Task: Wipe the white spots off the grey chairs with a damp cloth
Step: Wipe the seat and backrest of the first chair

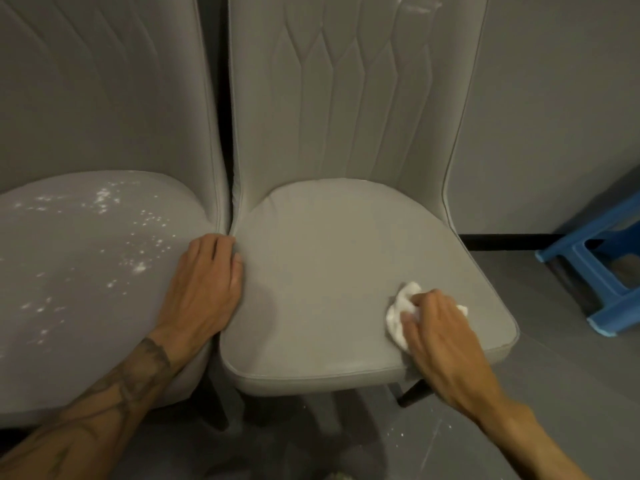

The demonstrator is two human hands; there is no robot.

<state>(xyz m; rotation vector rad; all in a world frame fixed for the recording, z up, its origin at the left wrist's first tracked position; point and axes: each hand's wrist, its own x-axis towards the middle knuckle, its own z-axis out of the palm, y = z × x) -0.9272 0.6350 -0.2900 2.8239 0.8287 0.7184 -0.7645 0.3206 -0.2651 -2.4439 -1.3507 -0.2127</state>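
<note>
The cloth [401,313] is white, small and crumpled into a wad. It lies on the seat of the right grey chair [329,271], at about 4 o'clock on the cushion, near its front right corner. The right hand [446,344] covers it from 5 o'clock. Its fingers [420,299] curl over the wad and grip it, so cloth shows mostly at 10 o'clock of the knuckles. This seat looks plain grey, though a pale smear [420,6] marks the backrest at 12 o'clock. The left grey chair [86,341], just beside it at 9 o'clock, carries scattered white spots [138,265] across its seat. The left hand [204,289] lies flat where the two seats meet, its fingers [221,251] nearly straight and pressed together. A blue stool [602,271] stands on the floor [554,375] at 3 o'clock.
</note>
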